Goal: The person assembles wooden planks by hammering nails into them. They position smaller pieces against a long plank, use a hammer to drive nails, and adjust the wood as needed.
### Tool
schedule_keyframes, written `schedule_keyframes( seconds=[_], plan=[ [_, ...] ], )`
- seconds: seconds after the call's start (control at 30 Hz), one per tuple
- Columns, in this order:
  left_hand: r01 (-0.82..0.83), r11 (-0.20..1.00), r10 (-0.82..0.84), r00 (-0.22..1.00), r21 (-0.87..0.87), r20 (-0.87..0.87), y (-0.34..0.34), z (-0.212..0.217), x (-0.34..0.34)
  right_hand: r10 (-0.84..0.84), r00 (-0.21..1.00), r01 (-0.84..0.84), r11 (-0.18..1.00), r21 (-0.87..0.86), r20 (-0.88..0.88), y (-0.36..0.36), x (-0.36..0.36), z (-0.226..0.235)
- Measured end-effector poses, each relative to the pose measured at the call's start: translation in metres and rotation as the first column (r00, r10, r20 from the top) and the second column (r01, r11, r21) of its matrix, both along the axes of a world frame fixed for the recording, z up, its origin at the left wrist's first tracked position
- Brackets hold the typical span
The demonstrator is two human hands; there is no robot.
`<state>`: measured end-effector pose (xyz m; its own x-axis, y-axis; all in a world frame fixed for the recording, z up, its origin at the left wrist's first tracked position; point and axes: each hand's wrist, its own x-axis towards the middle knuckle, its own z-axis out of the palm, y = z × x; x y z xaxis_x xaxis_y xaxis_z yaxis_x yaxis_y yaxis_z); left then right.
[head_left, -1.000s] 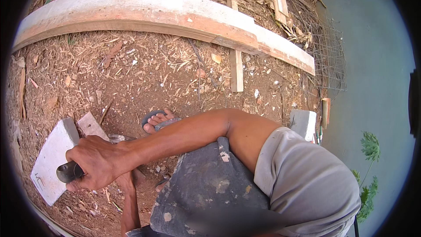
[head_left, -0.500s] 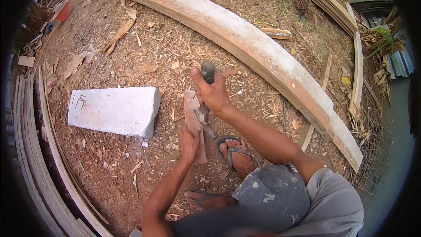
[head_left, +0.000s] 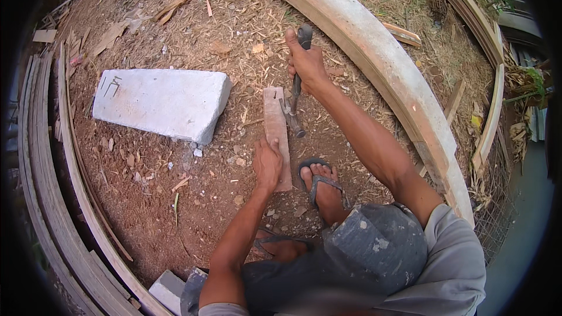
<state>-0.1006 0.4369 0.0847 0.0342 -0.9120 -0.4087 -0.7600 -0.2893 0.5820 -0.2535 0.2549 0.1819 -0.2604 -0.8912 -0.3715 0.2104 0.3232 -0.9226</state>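
My right hand (head_left: 307, 67) is closed around the dark handle of a claw hammer (head_left: 296, 124). The hammer's head is low, with its claw at the right edge of a short reddish wooden board (head_left: 275, 120). Close to the board's far end is a small dark mark, a nail or a hole; I cannot tell which. My left hand (head_left: 268, 165) grips the board's left side near its lower half, thumb on top and the other fingers partly hidden. The board lies on the ground, just left of my sandalled foot (head_left: 326, 190).
A white block (head_left: 161, 104) lies on the left. A long curved pale beam (head_left: 374, 41) sweeps from the top to the lower right. Stacked planks (head_left: 44, 187) line the left edge. Wood chips cover the soil, and a smaller block (head_left: 168, 289) sits at lower left.
The view has shifted, so the board and blocks sit differently in the picture. The hammer has tipped, showing more handle, and its claw has moved from over the board toward its right edge.
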Motion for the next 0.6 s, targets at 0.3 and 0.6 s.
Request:
schedule_keyframes(
  seconds=[0.3, 0.6],
  plan=[
    [-0.067, 0.998, 0.067, 0.998, 0.005, -0.014, -0.001, 0.009, -0.004, 0.016, 0.994, -0.022, 0.998, -0.055, -0.111, -0.015, 0.034, 0.001],
    [0.009, 0.783, -0.226, 0.936, -0.622, -0.271, -0.053, 0.025, -0.025, 0.246, 0.927, -0.311, 0.926, -0.216, -0.282, 0.061, 0.041, 0.038]
  ],
)
